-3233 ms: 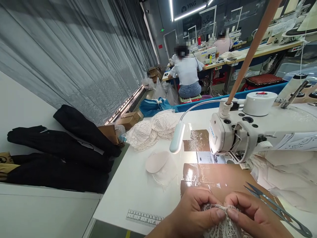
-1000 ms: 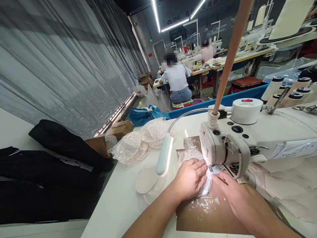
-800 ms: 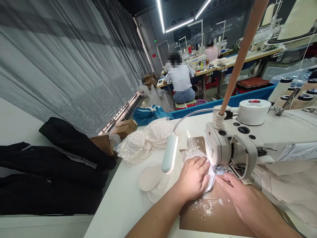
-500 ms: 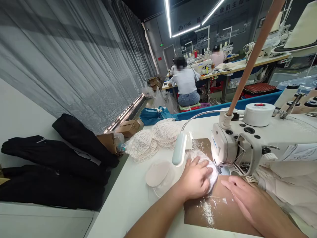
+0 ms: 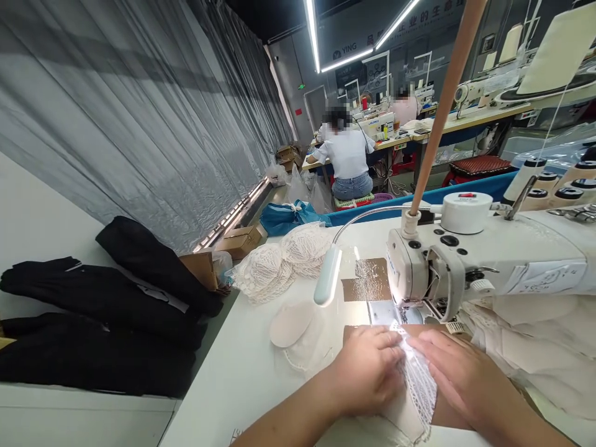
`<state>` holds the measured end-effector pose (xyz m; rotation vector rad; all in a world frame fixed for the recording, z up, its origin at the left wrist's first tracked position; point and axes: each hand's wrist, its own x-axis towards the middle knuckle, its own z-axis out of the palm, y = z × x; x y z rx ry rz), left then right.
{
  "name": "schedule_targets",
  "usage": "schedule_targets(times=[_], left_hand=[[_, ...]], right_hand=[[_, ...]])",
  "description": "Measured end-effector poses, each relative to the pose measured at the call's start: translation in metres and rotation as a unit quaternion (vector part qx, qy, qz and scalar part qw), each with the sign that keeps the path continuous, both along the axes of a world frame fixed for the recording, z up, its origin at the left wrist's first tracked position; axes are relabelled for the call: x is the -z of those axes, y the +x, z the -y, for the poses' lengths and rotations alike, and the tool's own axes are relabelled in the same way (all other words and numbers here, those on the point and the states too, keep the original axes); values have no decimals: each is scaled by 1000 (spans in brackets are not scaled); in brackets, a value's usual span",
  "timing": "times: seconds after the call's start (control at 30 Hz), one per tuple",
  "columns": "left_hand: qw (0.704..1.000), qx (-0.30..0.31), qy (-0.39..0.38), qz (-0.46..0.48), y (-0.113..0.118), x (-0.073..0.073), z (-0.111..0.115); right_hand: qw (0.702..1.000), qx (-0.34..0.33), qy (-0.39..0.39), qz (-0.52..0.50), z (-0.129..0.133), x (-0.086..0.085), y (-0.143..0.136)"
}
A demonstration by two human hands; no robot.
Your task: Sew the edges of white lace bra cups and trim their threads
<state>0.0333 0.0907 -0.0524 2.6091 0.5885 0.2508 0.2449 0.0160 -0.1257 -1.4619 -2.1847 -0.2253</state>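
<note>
A white lace piece (image 5: 421,382) with cream fabric lies between my hands, just in front of the sewing machine (image 5: 412,267). My left hand (image 5: 370,369) grips its left side, the fingers curled and pressed together over the cloth. From the right, my right hand (image 5: 454,366) holds the upper edge with its fingertips close to the left ones. The far end of the lace points toward the lit needle area; the fingertips partly cover it. Beneath lies a brown, shiny sheet (image 5: 451,410) on the table.
Stacked lace cups (image 5: 279,261) and a smooth beige cup (image 5: 292,326) rest on the white table (image 5: 223,385) at left. A small lamp (image 5: 327,276) hangs over it. Cream fabric (image 5: 535,354) is heaped right; thread cones (image 5: 565,195) stand behind. Co-workers sit farther back.
The lace piece has come away from the needle area toward me and now lies lengthwise. My left hand moved nearer me, and my right hand has come onto the lace.
</note>
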Motion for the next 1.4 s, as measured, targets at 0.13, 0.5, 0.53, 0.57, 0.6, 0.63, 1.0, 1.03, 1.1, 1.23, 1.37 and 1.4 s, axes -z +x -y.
schedule_targets(times=[0.13, 0.5, 0.53, 0.57, 0.6, 0.63, 1.0, 1.03, 1.1, 1.23, 1.37, 1.4], left_hand=[[999, 15, 17, -39, 11, 4, 0], [996, 2, 66, -60, 12, 12, -17], [996, 9, 66, -60, 11, 12, -20], [996, 17, 66, -60, 11, 12, -23], [996, 26, 68, -60, 11, 12, -26], [995, 35, 72, -60, 11, 13, -29], [991, 66, 111, -27, 6, 6, -38], [992, 62, 106, -13, 5, 4, -34], [995, 46, 92, 6, 4, 5, -25], [993, -12, 121, -1, 9, 18, -15], [995, -10, 91, 35, 9, 27, -17], [996, -6, 77, 45, 8, 27, -18]], right_hand=[[998, 46, -27, 20, -2, -8, -1], [997, 66, 30, 24, -6, -10, -3], [997, 66, 30, 31, -6, -9, -4], [997, 67, 28, 39, -6, -9, -4], [996, 68, 25, 45, -7, -9, -5], [996, 73, 20, 49, -7, -9, -6], [999, 34, -16, 35, -4, -19, 0], [999, 33, -11, 30, -3, -17, 3], [999, 41, 8, 28, 0, -14, 9], [997, 53, 20, 47, 3, -9, 19], [999, 36, -4, 18, 7, -5, 25], [999, 29, -11, 7, 7, -4, 25]])
